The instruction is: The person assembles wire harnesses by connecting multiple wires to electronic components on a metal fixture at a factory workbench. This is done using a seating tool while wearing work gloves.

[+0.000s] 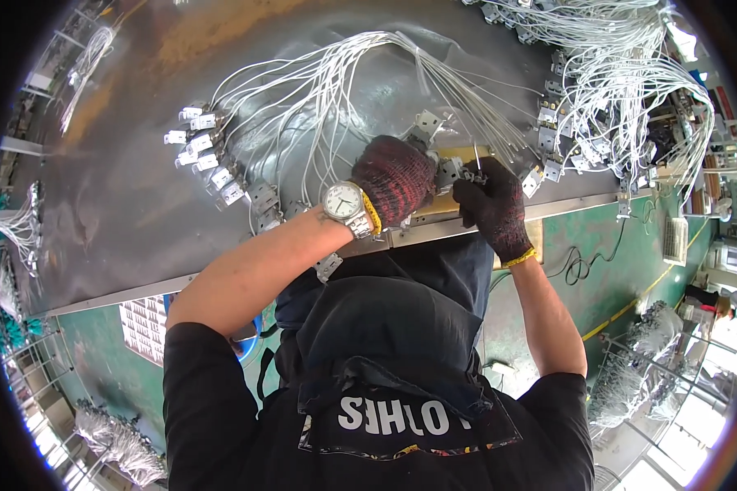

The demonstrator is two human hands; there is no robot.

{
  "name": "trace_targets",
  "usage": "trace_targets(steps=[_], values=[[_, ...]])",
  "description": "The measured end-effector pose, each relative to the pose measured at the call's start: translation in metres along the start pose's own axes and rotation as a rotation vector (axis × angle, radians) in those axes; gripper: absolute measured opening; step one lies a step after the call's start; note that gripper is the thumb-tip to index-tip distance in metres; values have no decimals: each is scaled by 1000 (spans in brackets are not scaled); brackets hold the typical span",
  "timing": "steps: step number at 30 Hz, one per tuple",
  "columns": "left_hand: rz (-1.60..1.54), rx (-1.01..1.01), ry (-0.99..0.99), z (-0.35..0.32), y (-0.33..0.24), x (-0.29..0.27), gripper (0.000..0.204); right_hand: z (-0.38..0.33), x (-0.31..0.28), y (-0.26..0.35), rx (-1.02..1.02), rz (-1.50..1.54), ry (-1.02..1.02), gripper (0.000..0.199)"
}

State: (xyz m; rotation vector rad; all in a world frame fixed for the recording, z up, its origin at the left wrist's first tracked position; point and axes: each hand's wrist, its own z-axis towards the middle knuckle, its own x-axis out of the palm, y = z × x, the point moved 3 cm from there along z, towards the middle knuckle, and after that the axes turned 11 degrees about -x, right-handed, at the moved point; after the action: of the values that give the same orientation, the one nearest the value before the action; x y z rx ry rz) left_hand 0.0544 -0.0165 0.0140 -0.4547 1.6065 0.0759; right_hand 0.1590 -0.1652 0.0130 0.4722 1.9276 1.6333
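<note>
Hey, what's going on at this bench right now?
A person in knit gloves is working at a metal table strewn with white wires ending in small metal brackets. The left hand presses down near the table's front edge, beside a bracket. The right hand pinches a thin wire end at that bracket. A fan of finished wires lies behind, with another tangle to the right.

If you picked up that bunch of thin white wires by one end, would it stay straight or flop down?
Probably flop: the white wires already lie in loose curves across the metal table. The small metal brackets at their ends would likely dangle and pull them down. They might tangle too, since many strands cross.
</note>
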Motion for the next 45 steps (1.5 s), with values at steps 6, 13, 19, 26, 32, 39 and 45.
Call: trace_targets(steps=[6, 13, 19, 26, 32, 39, 45], values=[[4, 11, -27, 5, 4, 8, 37, -3, 7, -15, -94, -188, -41, 21], [-53, 51, -79, -5, 10, 13, 33, -17, 23, 0, -484, -670, -42, 18], [-337, 86, -324, 2, 3, 30, 50, -23, 20, -4, -572, -726, -11, 20], [-234, 17, -176, 5, -2, 34, 41, -23, -10, -8, -387, -388, 54, 29], [-291, 2, -204, 2, -3, 31, 48, -33, -37, 15, -299, -384, 136, 39], [-220, 11, -147, 4, -10, 26, 47, -43, -14, 53, -425, -716, 182, 32], [-245, 95, -271, 4, -4, 31, 24, -46, -1, 65, -412, -918, 189, 28]])
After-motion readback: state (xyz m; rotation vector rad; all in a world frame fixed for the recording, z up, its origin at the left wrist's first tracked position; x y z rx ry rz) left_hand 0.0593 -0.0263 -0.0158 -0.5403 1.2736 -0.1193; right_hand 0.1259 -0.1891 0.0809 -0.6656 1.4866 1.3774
